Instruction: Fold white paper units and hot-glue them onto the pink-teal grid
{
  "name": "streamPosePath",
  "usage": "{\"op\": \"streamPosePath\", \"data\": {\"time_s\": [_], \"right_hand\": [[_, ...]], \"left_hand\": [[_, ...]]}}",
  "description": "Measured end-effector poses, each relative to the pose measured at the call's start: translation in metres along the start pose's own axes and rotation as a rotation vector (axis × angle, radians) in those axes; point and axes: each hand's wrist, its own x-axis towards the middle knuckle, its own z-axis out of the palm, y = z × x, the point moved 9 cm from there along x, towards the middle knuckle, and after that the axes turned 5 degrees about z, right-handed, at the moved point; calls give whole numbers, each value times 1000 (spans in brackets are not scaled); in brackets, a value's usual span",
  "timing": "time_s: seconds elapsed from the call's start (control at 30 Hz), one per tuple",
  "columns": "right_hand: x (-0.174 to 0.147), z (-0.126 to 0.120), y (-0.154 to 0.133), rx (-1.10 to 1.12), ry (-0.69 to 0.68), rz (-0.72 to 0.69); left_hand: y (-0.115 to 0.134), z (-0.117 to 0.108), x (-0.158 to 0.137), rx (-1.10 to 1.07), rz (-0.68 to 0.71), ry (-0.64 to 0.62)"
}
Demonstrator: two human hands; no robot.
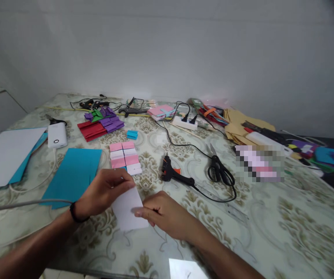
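A small white sheet of paper (129, 211) is held between my two hands above the patterned tabletop. My left hand (105, 190) pinches its top edge, thumb toward me. On the sheet's right edge, my right hand (162, 215) grips with the thumb on top and the fingers curled behind. Just beyond my left hand lie folded pink and white paper strips (124, 155). Blue paper sheets (75, 170) rest to the left of that hand. A black glue gun (174, 172) lies past my right hand, with black-handled scissors (219, 170) to its right.
A white power bank (57, 135) with a cable and large white sheets (10, 151) are at left. Red folded paper (91, 131) and purple folded paper (111, 123) lie farther back. A power strip (185, 123) and brown paper (245, 123) sit along the back right.
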Motion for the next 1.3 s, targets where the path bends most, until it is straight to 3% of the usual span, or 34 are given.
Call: {"op": "streamPosePath", "data": {"time_s": [0.13, 0.2, 0.33, 0.4, 0.53, 0.67, 0.83, 1.0, 1.13, 1.2, 1.3], "right_hand": [[-4, 11, 9, -13, -175, 103], [-5, 6, 7, -5, -182, 93], [-4, -23, -3, 12, 45, -13], [-4, -29, -6, 8, 119, -39], [1, -14, -7, 20, 69, -46], [2, -9, -6, 59, 67, -34], [1, -6, -10, 34, 61, -60], [1, -2, -2, 25, 50, -27], [0, 17, 13, 14, -181, 75], [-2, 18, 19, 16, -258, 127], [-3, -1, 11, 14, -167, 72]], "left_hand": [[-11, -34, 2, -92, -81, 188], [-15, -41, 1, -99, -104, 208], [-21, -13, 0, -127, -152, 20], [-16, 7, -1, -93, -100, -71], [-5, 36, -6, -80, 12, -195], [1, 41, -8, -20, 70, -209], [5, 27, -7, 12, 98, -127], [2, -8, -2, -57, 65, 53], [-4, -35, -1, -163, -5, 236], [-5, -36, -1, -193, -32, 247], [-5, -23, 0, -188, -58, 144]]}}
